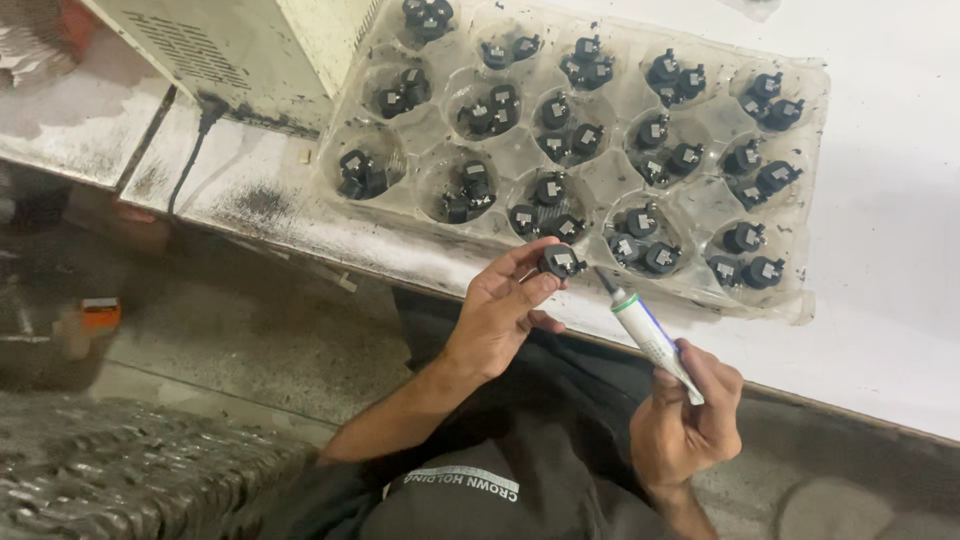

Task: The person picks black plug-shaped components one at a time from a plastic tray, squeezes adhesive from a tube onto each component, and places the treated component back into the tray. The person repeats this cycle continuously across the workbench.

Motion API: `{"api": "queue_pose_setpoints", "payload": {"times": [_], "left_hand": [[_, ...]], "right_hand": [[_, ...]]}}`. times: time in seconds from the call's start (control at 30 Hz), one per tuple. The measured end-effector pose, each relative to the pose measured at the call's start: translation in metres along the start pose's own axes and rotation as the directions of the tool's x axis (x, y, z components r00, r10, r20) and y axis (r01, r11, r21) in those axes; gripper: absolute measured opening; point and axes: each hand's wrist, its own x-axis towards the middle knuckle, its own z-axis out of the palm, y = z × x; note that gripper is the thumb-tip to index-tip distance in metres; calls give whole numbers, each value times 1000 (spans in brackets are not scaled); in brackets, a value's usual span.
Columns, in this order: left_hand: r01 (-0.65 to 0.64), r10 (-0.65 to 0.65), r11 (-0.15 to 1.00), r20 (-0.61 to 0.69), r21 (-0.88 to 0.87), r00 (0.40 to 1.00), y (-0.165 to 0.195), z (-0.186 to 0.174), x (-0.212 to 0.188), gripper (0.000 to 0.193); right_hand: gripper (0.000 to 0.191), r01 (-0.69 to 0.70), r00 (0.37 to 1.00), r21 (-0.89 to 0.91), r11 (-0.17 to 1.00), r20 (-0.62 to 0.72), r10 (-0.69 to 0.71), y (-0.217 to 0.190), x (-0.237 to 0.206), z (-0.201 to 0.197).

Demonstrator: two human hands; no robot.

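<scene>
Black plastic, round and capped with a small pale square, forms the small part (562,262) that we see pinched between the thumb and fingertips of the left hand (503,310), raised just in front of the bench (880,300) edge. The fingers (522,262) of that hand are closed tightly about the part, the palm turned upward. Just to its right we note the dark nozzle of a white tube (648,335) with a blue and green stripe, tilted so that the tip points toward the part and lies close beside it; whether tip and part touch we cannot tell. The right hand (692,418) grips the tube's flattened lower end, its fingers curled fully around it.

Directly behind the part we see a clear plastic tray (810,300) of rounded pockets resting on the white bench, most pockets holding two or three similar black parts (745,255). At the upper left a white machine housing (215,45) stands on the bench beside the tray, with a dark cable (190,160) hanging beneath it. Below the hands we see the person's dark shirt (480,500), and at far left an orange-topped object (100,312) on the grey floor (250,330).
</scene>
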Motion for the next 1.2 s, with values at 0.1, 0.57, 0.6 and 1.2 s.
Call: {"api": "queue_pose_setpoints", "payload": {"times": [0.1, 0.57, 0.6, 1.2], "left_hand": [[-6, 6, 1000, 2, -3, 1000, 1, 2, -1, 47], [-54, 55, 998, -11, 22, 998, 1, -2, -2, 46], [-56, 56, 998, -14, 23, 998, 1, -2, -2, 46], [-64, 66, 997, -32, 44, 997, -5, -2, -4, 45]], "right_hand": [[22, 140, 989, -102, 985, 51, -136, -1, -5, -2], [35, 259, 949, -205, 944, 238, -208, -5, 4, 1], [35, 257, 947, -209, 943, 248, -204, -6, 5, 2], [36, 276, 939, -217, 936, 270, -215, -9, 9, 1]]}}
